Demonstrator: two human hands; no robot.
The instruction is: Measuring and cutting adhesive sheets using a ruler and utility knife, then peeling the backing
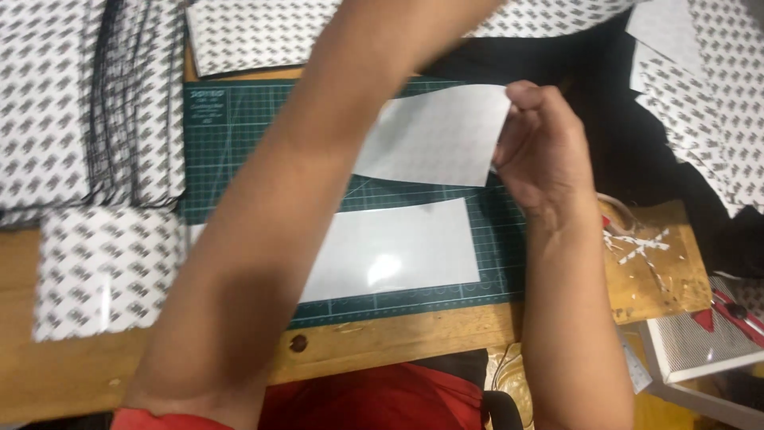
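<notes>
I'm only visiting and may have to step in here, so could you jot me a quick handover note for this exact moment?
Right hand: pinching the right edge of a curled white sheet, held above the green cutting mat.
Left hand: out of view; the left forearm reaches across the mat toward the top of the picture.
A second white sheet lies flat on the mat.
Stacks of patterned sheets sit at the left, with more at the top and right.
Done: cannot tell how many sheets are finished.
Left: the held sheet is not yet set down.
</notes>
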